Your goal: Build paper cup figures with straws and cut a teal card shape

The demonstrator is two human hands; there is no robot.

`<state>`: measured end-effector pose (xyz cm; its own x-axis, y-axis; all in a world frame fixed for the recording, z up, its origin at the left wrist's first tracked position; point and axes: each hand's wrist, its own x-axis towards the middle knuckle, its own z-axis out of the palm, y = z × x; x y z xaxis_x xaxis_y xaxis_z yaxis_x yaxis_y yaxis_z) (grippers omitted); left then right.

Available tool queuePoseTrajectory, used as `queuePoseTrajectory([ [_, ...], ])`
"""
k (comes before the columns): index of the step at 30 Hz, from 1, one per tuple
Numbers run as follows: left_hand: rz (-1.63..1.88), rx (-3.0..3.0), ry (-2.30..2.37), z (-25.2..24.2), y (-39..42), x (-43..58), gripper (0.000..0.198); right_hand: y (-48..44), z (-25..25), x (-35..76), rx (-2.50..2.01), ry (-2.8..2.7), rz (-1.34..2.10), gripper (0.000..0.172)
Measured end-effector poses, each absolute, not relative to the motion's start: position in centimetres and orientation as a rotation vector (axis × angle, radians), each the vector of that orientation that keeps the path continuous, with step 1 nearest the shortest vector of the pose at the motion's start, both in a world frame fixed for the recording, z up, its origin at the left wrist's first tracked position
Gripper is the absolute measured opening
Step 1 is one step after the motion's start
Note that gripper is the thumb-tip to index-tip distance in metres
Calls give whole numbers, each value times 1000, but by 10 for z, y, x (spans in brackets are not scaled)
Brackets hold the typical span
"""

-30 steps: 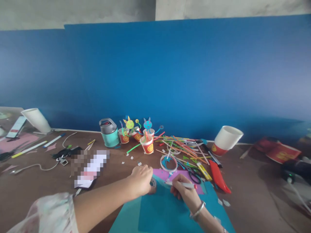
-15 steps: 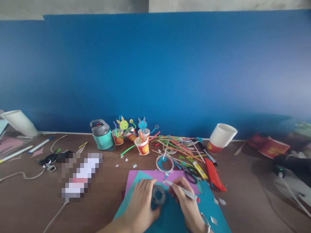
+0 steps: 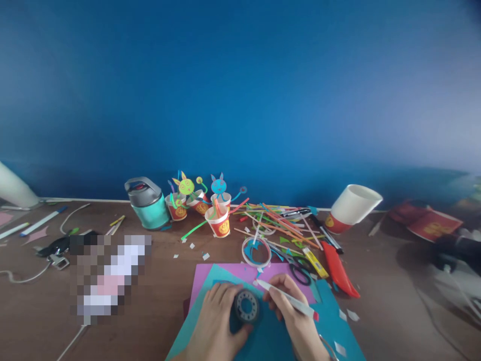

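Note:
My left hand (image 3: 216, 318) curls around the left side of a dark grey roll of tape (image 3: 247, 306), which rests on blue paper (image 3: 330, 311) with its round hole facing up. The thumb lies at its lower edge. In my right hand (image 3: 291, 311) is a white marker (image 3: 285, 297) with a red end, held like a pen. Its tip points up and left, above the roll, near the border of the blue and purple paper (image 3: 210, 271). Just beyond the hands lie a clear ring of tape (image 3: 256, 264) and dark-handled scissors (image 3: 299, 274).
Paper cups with straw arms and animal faces, including a front cup (image 3: 218, 224), stand near the blue wall. A teal flask (image 3: 152, 213) is to their left. Loose straws (image 3: 276, 223), a red packet (image 3: 340, 271) and a large white-and-red cup (image 3: 351, 208) lie right. Paper scraps are scattered about.
The view has tilted down and come slightly closer, so less of the wall top shows. Both hands keep their grips, with the marker and roll almost in the same place.

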<state>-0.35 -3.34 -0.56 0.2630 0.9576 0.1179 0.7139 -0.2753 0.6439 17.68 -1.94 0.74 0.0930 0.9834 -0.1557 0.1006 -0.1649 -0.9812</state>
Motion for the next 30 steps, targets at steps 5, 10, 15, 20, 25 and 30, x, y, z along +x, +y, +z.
queuePoseTrajectory([
  [5, 730, 2096, 1461, -9, -31, -5, 52, -19, 7, 177, -1449, -1150, 1248, 25],
  [10, 719, 2139, 1416, -11, -30, -7, 59, -19, 11, 178, -1462, -1175, 1280, 24],
  [15, 689, 2117, 1437, -18, -30, -11, 63, -19, 13, 179, -1455, -1232, 1287, 23],
  [20, 709, 2127, 1463, -28, -29, -11, 60, -26, 16, 177, -1403, -1321, 1232, 26],
  [25, 705, 2151, 1451, -23, -28, -8, 56, -29, 18, 175, -1412, -1455, 1128, 21],
  [30, 818, 2218, 1442, -21, -29, -7, 56, -27, 23, 176, -1434, -1586, 987, 24],
])
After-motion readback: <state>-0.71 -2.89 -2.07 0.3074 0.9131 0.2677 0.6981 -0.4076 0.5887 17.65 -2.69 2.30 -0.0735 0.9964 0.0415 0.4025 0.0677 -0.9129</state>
